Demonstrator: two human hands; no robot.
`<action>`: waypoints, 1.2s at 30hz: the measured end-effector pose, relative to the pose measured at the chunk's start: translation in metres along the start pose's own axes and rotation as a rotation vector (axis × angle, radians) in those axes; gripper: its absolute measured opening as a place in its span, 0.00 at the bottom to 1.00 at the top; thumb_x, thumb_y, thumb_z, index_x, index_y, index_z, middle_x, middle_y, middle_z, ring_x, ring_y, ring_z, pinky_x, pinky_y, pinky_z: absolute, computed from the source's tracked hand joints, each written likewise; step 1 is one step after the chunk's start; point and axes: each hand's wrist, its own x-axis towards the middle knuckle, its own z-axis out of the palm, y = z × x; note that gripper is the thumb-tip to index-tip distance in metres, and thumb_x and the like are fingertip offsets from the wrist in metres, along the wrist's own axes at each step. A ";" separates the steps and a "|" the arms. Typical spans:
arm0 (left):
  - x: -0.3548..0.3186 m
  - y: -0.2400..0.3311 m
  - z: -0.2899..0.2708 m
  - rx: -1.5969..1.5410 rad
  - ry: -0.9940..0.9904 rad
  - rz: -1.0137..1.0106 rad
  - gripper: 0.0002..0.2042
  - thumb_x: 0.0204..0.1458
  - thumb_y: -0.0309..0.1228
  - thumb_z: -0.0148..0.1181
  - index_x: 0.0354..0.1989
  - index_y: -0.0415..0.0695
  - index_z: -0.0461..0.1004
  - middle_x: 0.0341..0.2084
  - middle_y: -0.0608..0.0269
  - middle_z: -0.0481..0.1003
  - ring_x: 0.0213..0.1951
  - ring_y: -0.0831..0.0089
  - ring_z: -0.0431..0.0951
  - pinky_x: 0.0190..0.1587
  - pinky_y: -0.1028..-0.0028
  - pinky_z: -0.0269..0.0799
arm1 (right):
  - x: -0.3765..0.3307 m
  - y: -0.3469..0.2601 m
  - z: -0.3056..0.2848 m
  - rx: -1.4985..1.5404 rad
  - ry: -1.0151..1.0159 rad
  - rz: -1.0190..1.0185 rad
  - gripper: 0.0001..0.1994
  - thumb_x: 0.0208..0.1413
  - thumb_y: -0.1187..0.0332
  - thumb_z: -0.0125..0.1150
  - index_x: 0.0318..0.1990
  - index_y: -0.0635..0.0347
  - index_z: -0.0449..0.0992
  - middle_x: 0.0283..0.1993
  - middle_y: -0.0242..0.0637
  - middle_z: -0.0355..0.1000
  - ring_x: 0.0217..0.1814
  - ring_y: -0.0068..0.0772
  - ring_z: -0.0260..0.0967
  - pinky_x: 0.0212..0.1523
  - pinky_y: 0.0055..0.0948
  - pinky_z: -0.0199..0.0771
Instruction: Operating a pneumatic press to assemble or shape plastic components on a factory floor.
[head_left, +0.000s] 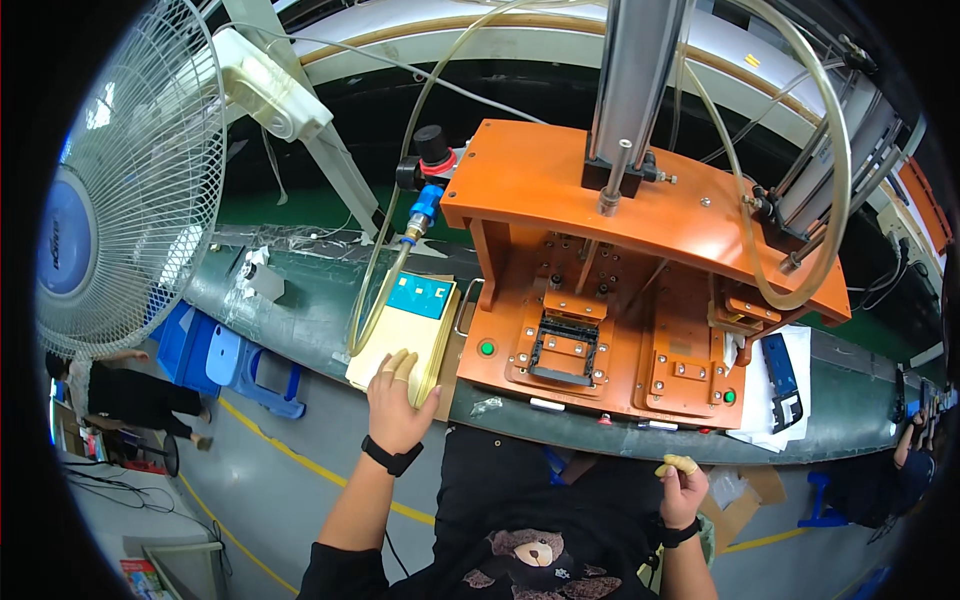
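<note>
My left hand (398, 398), with yellow finger covers on some fingertips, lies with its fingers stretched over a stack of pale yellow sheets (372, 350). On the far end of that stack rests a teal card (418, 296) with small yellow-white marks. My right hand (683, 488) is in front of the bench's near edge, its covered fingers curled against the thumb; whether anything is in them I cannot make out. Beyond my hands stands an orange press fixture (650, 200). A black rectangular frame (563, 350) sits in its left nest, and the right nest (690, 368) shows bare orange blocks.
Right of the fixture, a dark blue and black panel (782, 380) lies on white paper (803, 350). A large fan (140, 180) stands at left. Clear hoses (835, 180) loop over the fixture. Green buttons (487, 348) sit on its base. Other people (130, 400) are farther off.
</note>
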 end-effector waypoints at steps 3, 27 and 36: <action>-0.013 -0.012 0.001 0.100 -0.084 -0.142 0.26 0.46 0.33 0.64 0.54 0.34 0.69 0.56 0.41 0.67 0.60 0.43 0.64 0.61 0.54 0.60 | 0.000 -0.001 0.012 0.002 -0.072 0.017 0.06 0.56 0.78 0.56 0.38 0.70 0.76 0.30 0.38 0.72 0.28 0.24 0.70 0.31 0.20 0.68; -0.031 -0.017 -0.018 -0.073 0.089 -0.182 0.08 0.46 0.21 0.63 0.36 0.38 0.80 0.35 0.50 0.80 0.40 0.58 0.81 0.47 0.68 0.74 | 0.034 -0.039 0.176 0.035 -0.942 -0.273 0.10 0.52 0.73 0.63 0.42 0.63 0.78 0.31 0.40 0.74 0.31 0.37 0.72 0.34 0.31 0.72; -0.038 -0.040 -0.028 -0.874 0.377 -0.508 0.08 0.54 0.15 0.58 0.41 0.36 0.77 0.43 0.53 0.77 0.44 0.75 0.78 0.46 0.79 0.72 | 0.030 -0.051 0.228 0.240 -1.013 0.060 0.09 0.57 0.72 0.62 0.45 0.61 0.78 0.33 0.32 0.75 0.31 0.17 0.68 0.32 0.20 0.70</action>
